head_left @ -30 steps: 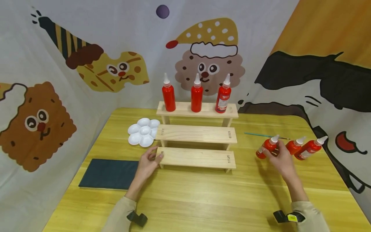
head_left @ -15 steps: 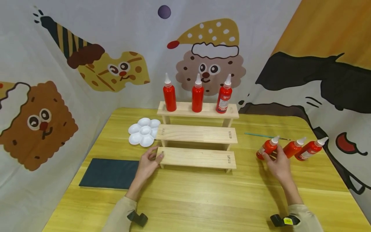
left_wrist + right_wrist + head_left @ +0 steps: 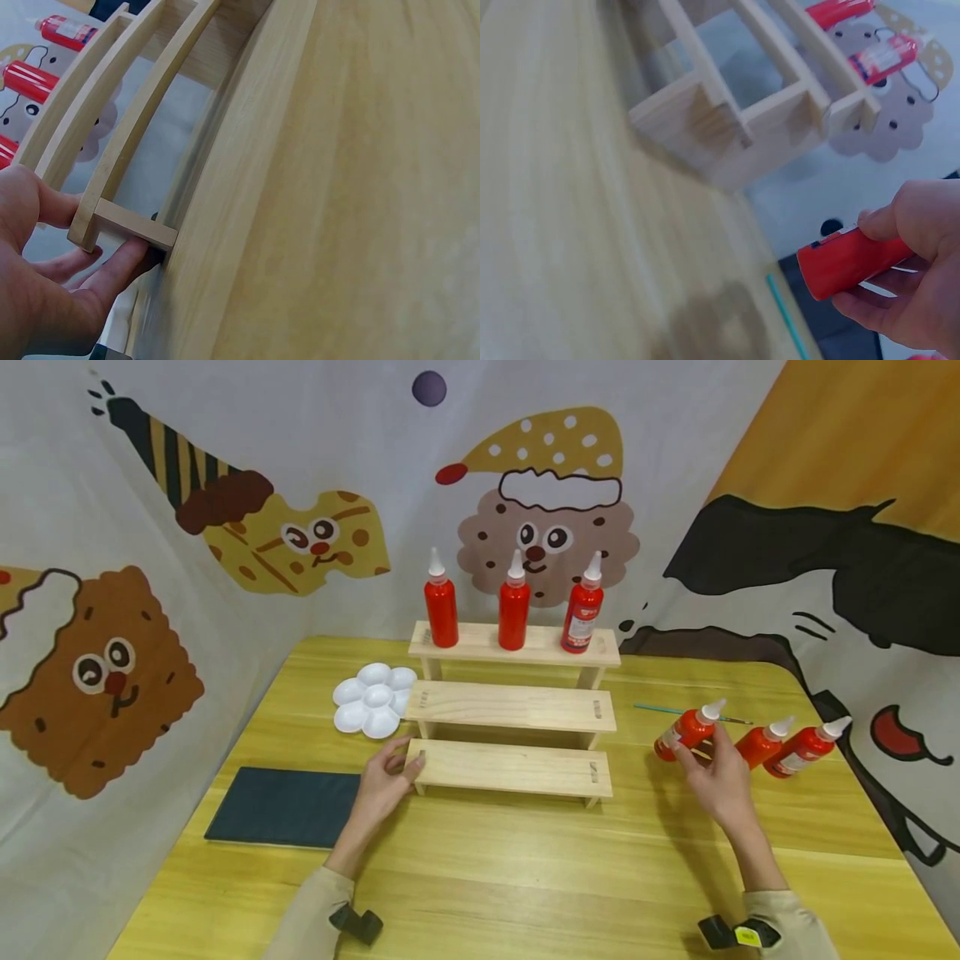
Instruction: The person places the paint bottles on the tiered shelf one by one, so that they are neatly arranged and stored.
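My right hand grips a red squeeze bottle of paint with a white nozzle cap, right of the wooden shelf. In the right wrist view the thumb and fingers wrap the held bottle, its base above the table. My left hand holds the left end of the lowest step of the three-tier wooden shelf; in the left wrist view the thumb is on top and fingers lie against the leg. Three similar red bottles stand upright on the top tier.
Two more red bottles stand right of my right hand. Behind them lies a thin teal paintbrush. A white flower-shaped palette sits left of the shelf, and a dark flat panel lies nearer. A printed cloth hangs behind.
The right hand has shifted its grip on the bottle, then raised and moved it slightly left, away from the other two. The left hand stays on the shelf.
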`<state>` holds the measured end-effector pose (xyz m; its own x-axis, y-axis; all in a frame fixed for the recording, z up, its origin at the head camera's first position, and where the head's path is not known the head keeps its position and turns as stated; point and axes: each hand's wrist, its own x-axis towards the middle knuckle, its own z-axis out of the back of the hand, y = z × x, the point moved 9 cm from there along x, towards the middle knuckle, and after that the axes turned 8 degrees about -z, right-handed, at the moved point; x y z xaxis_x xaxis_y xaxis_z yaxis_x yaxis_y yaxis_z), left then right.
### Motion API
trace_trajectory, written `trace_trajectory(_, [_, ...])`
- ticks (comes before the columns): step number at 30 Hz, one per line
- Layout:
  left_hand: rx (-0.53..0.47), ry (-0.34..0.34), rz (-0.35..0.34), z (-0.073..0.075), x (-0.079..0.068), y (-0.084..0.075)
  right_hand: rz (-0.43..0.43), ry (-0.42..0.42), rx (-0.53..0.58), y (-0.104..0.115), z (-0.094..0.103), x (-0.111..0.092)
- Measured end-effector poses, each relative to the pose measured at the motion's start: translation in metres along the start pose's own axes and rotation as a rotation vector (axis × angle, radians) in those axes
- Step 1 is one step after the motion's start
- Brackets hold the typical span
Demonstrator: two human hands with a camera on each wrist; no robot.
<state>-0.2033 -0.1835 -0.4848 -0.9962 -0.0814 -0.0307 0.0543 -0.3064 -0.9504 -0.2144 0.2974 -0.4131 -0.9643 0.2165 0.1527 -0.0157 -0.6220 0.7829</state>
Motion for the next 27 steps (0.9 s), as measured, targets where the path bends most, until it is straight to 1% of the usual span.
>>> trace_trajectory(6, [0.002,-0.003,-0.005,0.000,0.000,0.000,0.041,0.007,0.016,0.027,0.002,-0.002])
trace_trajectory(14, [-0.004,0.001,-0.003,0.000,0.000,0.001,0.045,0.053,0.086,0.062,-0.001,-0.006])
trace_trajectory(17, [-0.006,0.000,0.000,0.000,0.000,0.000,0.071,0.060,0.103,0.078,-0.003,-0.008])
trace_trajectory(22, [-0.012,-0.004,0.004,0.001,-0.001,0.000,0.123,0.093,0.158,0.103,-0.009,-0.010])
trace_trajectory(27, [-0.013,-0.005,-0.002,0.000,0.000,0.001,0.121,0.132,0.170,0.121,-0.020,-0.012])
